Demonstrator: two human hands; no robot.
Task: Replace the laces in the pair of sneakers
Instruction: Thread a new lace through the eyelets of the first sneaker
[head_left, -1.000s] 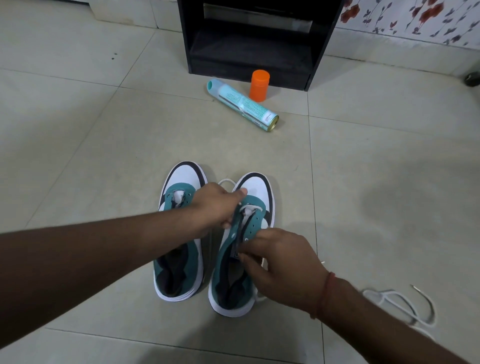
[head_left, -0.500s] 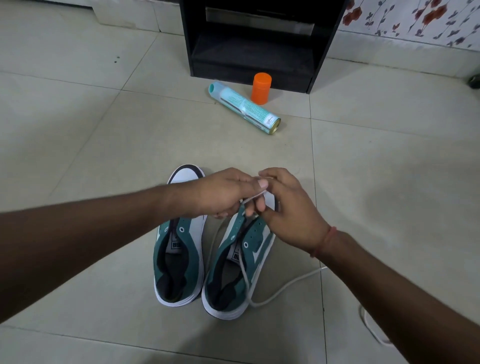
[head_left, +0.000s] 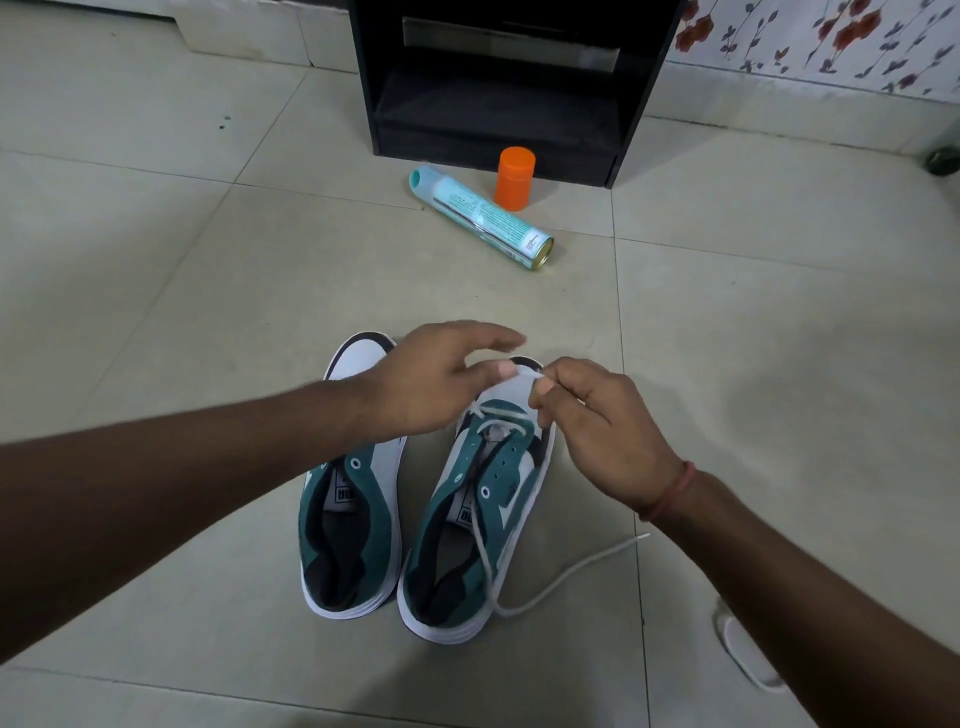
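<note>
1. Floor (head_left: 156, 270): pale glossy tiles with thin dark joints, softly and evenly lit.
2. Black cabinet (head_left: 514, 78): open-fronted, standing on the floor at the far edge.
3. Wall (head_left: 831, 41): right of the cabinet, white with a red flower-and-stem pattern.
4. Skirting (head_left: 753, 104): plain pale band under the patterned wall.
5. Pale step (head_left: 249, 31): left of the cabinet.

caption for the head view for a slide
Right hand pinches a white lace at the right sneaker, left hand open above.
</note>
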